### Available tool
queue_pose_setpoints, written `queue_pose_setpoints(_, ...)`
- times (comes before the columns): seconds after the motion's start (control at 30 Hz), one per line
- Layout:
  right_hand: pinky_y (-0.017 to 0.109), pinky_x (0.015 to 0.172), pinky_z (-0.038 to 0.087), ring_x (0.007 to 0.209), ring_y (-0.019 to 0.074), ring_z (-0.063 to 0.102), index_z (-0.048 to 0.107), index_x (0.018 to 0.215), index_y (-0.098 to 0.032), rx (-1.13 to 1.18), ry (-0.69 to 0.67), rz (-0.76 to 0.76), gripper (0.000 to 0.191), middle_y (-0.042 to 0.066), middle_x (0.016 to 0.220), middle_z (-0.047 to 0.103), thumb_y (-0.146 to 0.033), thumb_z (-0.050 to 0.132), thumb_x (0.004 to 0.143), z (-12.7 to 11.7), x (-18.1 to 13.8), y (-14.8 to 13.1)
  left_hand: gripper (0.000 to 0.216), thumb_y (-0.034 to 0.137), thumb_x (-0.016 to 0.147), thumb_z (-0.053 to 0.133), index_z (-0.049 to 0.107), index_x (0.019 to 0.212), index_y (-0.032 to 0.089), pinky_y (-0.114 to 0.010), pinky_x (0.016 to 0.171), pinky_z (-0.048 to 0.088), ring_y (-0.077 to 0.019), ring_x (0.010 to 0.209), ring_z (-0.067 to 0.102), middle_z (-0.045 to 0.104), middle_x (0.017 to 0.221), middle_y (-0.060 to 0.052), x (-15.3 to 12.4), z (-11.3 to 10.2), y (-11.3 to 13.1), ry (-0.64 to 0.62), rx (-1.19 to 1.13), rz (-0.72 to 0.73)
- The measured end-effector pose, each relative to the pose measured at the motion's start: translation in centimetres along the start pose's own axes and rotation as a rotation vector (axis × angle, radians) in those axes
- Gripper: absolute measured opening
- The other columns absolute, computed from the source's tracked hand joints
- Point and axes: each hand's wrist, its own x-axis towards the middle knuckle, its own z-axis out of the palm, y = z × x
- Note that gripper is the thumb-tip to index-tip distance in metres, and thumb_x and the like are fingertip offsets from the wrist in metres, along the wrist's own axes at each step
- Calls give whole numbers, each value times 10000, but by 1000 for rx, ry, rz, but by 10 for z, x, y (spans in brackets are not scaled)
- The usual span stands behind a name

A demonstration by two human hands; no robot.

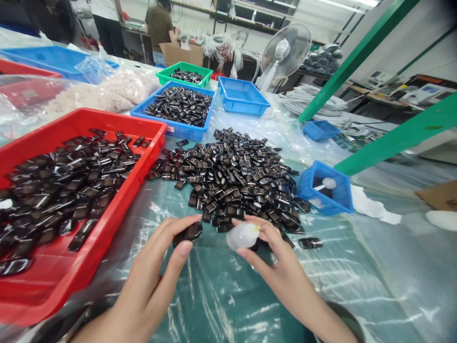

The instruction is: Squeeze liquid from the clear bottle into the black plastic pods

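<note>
Between the thumb and fingers of my left hand (157, 257) is a small glossy black plastic piece (193, 231), oval and flat. My right hand (274, 252) is closed around a whitish, rounded object with a yellowish spot (243, 237); its exact kind is unclear. Something dark shows behind my right fingers, partly hidden. Just beyond both hands spreads a heap of similar black plastic pieces (235, 176) on the plastic-covered table (214, 295). A single black piece (310, 243) lies to the right of my right hand.
A red tray (117, 228) of black pieces stands at left. Behind the heap are a filled blue tray (207, 131), a green tray (162, 75) and another blue tray (244, 102). At right, a small blue bin (324, 206) stands near green posts (400, 140). A fan (285, 52) and people stand farther back.
</note>
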Motion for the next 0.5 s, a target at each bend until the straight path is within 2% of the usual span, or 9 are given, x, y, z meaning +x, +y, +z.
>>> queue_pose_setpoints(0.1,497,998,400,1212,268,483,405,1279,-267,-31,125,-13,456,111,1299,525,-263,624,880,-3,3,4,286,264,985,426,520,1238,358,-234,849,503,-149,1006,630,635,1135,22,-1,-2,1,-2,16,-7)
queue_pose_setpoints(0.17,462,936,434,1118,260,524,448,1193,-275,-47,173,-56,409,84,1193,553,-244,666,849,-11,0,0,278,264,983,426,529,1229,345,-262,861,506,-162,973,642,644,1119,14,0,-5,3,19,28,-7)
queue_pose_setpoints(0.23,359,813,485,943,209,586,550,1007,-292,-41,89,-133,233,11,982,607,-195,676,837,-22,-5,-7,276,266,984,418,530,1229,328,-286,875,505,-172,948,643,646,1087,1,1,-7,4,31,42,-9)
queue_pose_setpoints(0.3,291,735,498,847,171,613,584,994,-288,-26,-118,-203,234,-17,887,635,-131,666,840,-29,-10,-15,273,273,990,404,521,1232,321,-293,883,504,-169,926,636,638,1047,-5,2,-7,4,27,42,-12)
queue_pose_setpoints(0.37,269,701,497,813,156,621,581,981,-267,-25,-240,-228,237,-17,866,645,-96,664,839,-30,-15,-20,264,284,995,395,517,1226,324,-285,885,500,-158,910,627,629,1008,1,4,-4,2,34,31,-20)
queue_pose_setpoints(0.43,271,678,496,796,157,622,569,945,-246,-30,-257,-236,212,-7,859,639,-96,672,836,-26,-17,-21,251,292,996,394,533,1204,316,-273,866,505,-153,887,619,626,964,5,4,-2,0,50,23,-37)
queue_pose_setpoints(0.5,285,643,493,760,163,615,566,920,-229,-43,-201,-254,167,4,834,626,-117,664,846,-20,-17,-21,248,295,997,389,549,1186,297,-268,840,510,-155,876,610,621,947,1,4,0,1,96,28,-45)
